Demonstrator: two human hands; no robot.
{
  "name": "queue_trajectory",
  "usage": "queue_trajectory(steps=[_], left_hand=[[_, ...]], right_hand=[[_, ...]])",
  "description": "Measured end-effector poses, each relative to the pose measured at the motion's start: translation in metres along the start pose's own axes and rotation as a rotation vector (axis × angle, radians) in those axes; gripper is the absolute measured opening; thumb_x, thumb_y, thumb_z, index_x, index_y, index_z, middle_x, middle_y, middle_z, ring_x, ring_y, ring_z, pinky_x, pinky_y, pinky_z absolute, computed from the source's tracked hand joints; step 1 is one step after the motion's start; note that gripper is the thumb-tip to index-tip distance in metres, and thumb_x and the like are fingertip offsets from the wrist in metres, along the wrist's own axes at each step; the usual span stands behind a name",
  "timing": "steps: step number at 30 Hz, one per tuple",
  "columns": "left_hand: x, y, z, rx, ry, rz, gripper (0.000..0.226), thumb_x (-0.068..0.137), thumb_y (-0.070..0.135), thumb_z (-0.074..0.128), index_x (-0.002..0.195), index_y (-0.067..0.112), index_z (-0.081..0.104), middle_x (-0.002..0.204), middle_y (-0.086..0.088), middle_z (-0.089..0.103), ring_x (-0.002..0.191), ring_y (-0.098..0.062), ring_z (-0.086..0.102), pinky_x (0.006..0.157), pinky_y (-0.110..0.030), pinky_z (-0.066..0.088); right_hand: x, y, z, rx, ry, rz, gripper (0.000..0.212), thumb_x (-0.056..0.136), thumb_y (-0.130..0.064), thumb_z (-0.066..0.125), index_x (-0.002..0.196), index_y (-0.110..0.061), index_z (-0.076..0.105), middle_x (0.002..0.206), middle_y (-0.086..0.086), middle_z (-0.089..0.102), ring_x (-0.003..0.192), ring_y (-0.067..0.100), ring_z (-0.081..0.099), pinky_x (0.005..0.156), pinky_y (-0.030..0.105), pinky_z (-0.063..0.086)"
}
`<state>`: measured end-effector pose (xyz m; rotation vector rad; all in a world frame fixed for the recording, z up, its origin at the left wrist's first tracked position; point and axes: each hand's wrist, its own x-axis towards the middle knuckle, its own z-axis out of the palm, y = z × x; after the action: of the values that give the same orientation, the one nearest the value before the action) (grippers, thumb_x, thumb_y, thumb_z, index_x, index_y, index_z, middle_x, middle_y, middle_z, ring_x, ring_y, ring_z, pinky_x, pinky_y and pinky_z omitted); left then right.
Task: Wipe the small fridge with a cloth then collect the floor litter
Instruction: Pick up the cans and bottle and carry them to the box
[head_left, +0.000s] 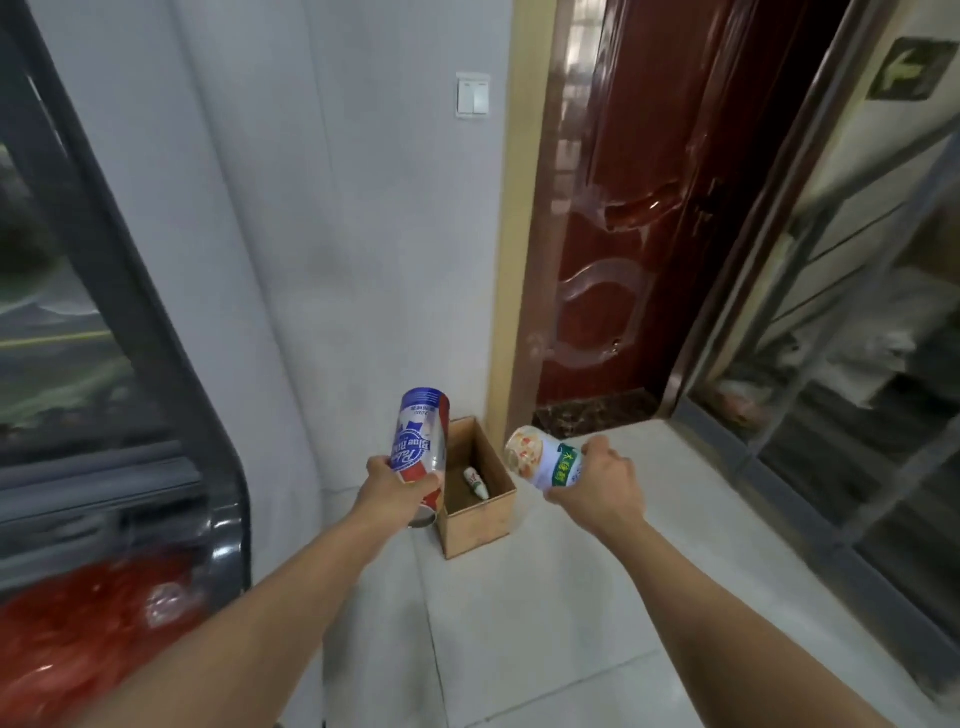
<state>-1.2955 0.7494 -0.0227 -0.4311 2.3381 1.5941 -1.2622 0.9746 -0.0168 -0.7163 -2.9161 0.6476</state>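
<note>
You stand on a pale tiled floor (545, 597) in a corner where a white wall (337, 234) meets a dark red glossy door (623, 208); the dark glass-fronted small fridge (104, 364) is at your left. Against the wall sits a small open-topped brown cardboard box (480, 512), with one small white tube-shaped piece of litter (475, 482) lying in its bottom.

Your left hand (397, 486) is clamped around a tall blue, white and red drinks can (422, 452), held nearly upright, its long axis leaning slightly toward the box. Your right hand (597, 478) is closed on a shorter white can with a green label (543, 458), tipped with its top end pointing left toward the box.

The box opening lies between your two hands and just beyond them, lower down. The left can looks nearer, apparently over the box's left rim, so it likely needs only a small move right before release; the right can must travel left and forward.
</note>
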Motion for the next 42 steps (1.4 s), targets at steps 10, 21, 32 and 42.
queue_trajectory(steps=[10, 21, 32, 42], left_hand=[[0.177, 0.050, 0.050, -0.056, 0.059, -0.118, 0.071, 0.082, 0.030, 0.068, 0.135, 0.011, 0.025, 0.129, -0.013, 0.049, 0.111, -0.028, 0.056, 0.088, -0.037, 0.048], [0.361, 0.056, 0.119, -0.047, 0.039, -0.328, 0.071, 0.075, 0.027, 0.076, 0.130, 0.009, 0.034, 0.124, -0.012, 0.053, 0.108, -0.028, 0.058, 0.086, -0.038, 0.053], [0.479, 0.006, 0.223, -0.153, 0.126, -0.577, 0.063, 0.079, 0.026, 0.072, 0.128, 0.010, 0.034, 0.111, -0.007, 0.054, 0.088, -0.020, 0.058, 0.052, -0.021, 0.048], [0.581, -0.123, 0.292, -0.084, 0.112, -0.747, 0.066, 0.078, 0.026, 0.072, 0.130, 0.010, 0.034, 0.114, -0.009, 0.055, 0.094, -0.022, 0.060, 0.058, -0.022, 0.050]], right_hand=[[0.198, -0.033, 0.058, -0.003, -0.111, -0.071, 0.067, 0.064, -0.043, 0.080, 0.112, -0.015, 0.041, 0.110, 0.007, 0.060, 0.106, 0.026, 0.052, 0.075, 0.032, 0.044], [0.387, -0.043, 0.135, -0.112, -0.260, -0.057, 0.075, 0.067, -0.056, 0.074, 0.120, -0.013, 0.041, 0.113, 0.007, 0.060, 0.106, 0.026, 0.056, 0.079, 0.030, 0.046], [0.527, -0.008, 0.278, -0.312, -0.527, -0.180, 0.074, 0.073, -0.065, 0.063, 0.121, -0.013, 0.040, 0.116, 0.008, 0.061, 0.103, 0.023, 0.060, 0.080, 0.028, 0.044], [0.562, 0.032, 0.469, -0.481, -0.597, -0.321, 0.072, 0.073, -0.060, 0.065, 0.122, -0.013, 0.042, 0.116, 0.007, 0.059, 0.103, 0.022, 0.056, 0.083, 0.032, 0.040]])
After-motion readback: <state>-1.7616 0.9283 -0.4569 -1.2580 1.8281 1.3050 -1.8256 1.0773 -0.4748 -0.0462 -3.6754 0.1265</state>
